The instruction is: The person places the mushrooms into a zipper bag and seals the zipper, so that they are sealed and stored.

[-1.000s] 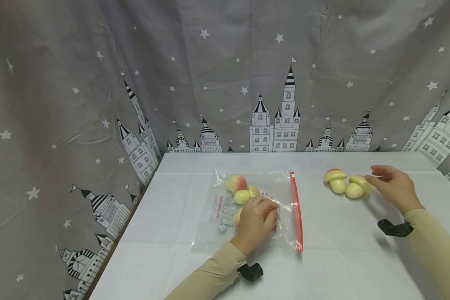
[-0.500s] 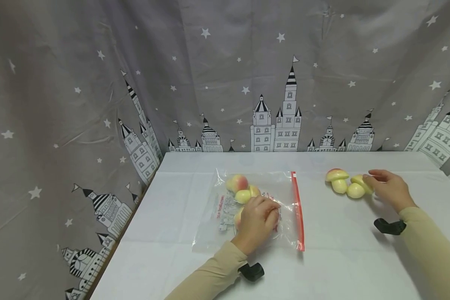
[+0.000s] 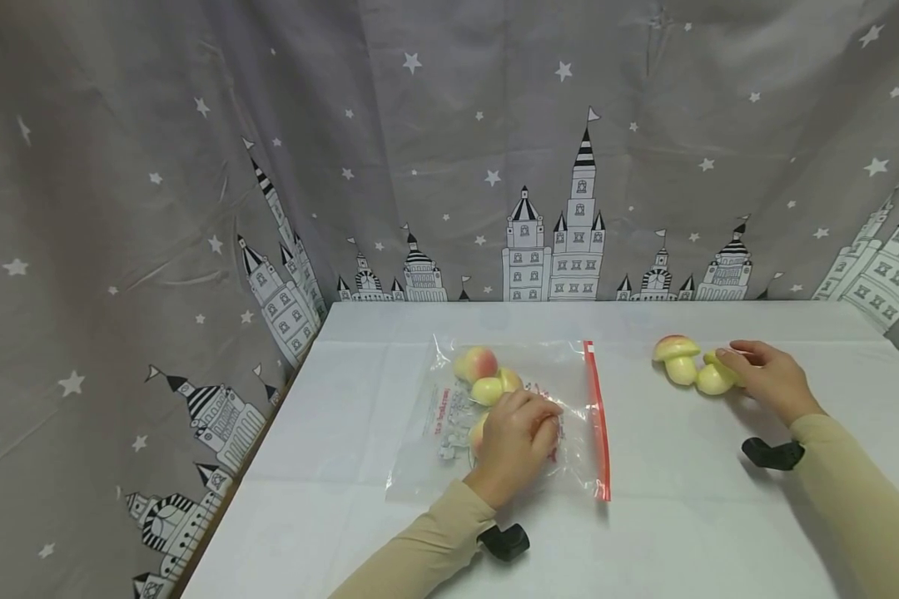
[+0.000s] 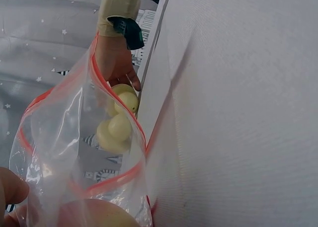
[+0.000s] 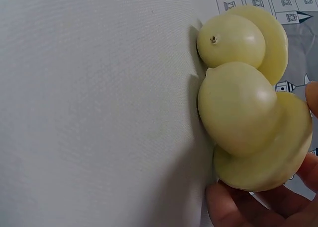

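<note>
My left hand (image 3: 515,441) pinches the upper film of a clear zip bag (image 3: 419,470) lying on the table. In the left wrist view the bag's red-edged mouth (image 4: 97,70) gapes open towards the right hand. Inside lie several yellow-and-red toy mushrooms (image 3: 479,364), partly covered by the left hand. At the right, my right hand (image 3: 779,383) grips the cap of a yellow toy mushroom (image 3: 715,378), its fingers and thumb around the cap's edge in the right wrist view. A second toy mushroom (image 3: 677,361) with a reddish cap lies right beside it.
A white cloth covers the table (image 3: 315,449). Behind it and along the left hangs a grey curtain (image 3: 434,150) printed with castles and stars. The bag's red zip strip (image 3: 598,424) faces right, towards the two loose mushrooms.
My right hand has moved left onto the nearer mushroom, and its fingers now surround the cap. The left hand and the bag stay where they were.
</note>
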### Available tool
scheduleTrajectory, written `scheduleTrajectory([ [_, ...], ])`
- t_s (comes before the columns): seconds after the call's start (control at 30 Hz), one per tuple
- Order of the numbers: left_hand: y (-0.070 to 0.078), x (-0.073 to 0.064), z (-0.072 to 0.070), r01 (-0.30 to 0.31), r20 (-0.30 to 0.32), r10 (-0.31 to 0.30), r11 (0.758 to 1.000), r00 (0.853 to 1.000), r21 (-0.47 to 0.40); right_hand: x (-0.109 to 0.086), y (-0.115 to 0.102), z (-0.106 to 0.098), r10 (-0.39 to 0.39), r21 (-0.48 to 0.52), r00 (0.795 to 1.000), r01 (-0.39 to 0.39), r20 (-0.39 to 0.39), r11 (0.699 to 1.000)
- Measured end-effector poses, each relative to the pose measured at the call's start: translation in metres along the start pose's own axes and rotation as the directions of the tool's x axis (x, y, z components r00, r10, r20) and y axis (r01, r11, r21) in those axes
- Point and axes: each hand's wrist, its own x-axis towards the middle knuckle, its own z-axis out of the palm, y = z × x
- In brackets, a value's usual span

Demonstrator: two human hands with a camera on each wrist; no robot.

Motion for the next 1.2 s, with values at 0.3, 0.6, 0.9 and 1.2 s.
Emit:
scheduleTrajectory([
  [0.3,0.0,0.0,0.0,-0.008,-0.001,0.008,1.0,1.0,0.016,-0.001,-0.001,0.001,-0.034,-0.013,0.999,0.034,-0.025,0.999],
  [0.6,0.001,0.0,-0.001,0.012,0.014,-0.012,1.0,1.0,0.002,-0.006,0.002,-0.001,-0.047,-0.021,0.998,0.046,-0.046,0.999],
  [0.9,0.0,-0.001,-0.001,-0.007,-0.002,0.007,1.0,1.0,0.005,-0.017,0.002,-0.002,-0.065,-0.03,0.996,0.064,-0.062,0.998],
  [1.2,0.0,0.0,-0.001,-0.007,-0.003,0.007,1.0,1.0,0.001,-0.032,-0.013,0.003,-0.171,0.079,0.983,0.176,-0.07,0.981],
])
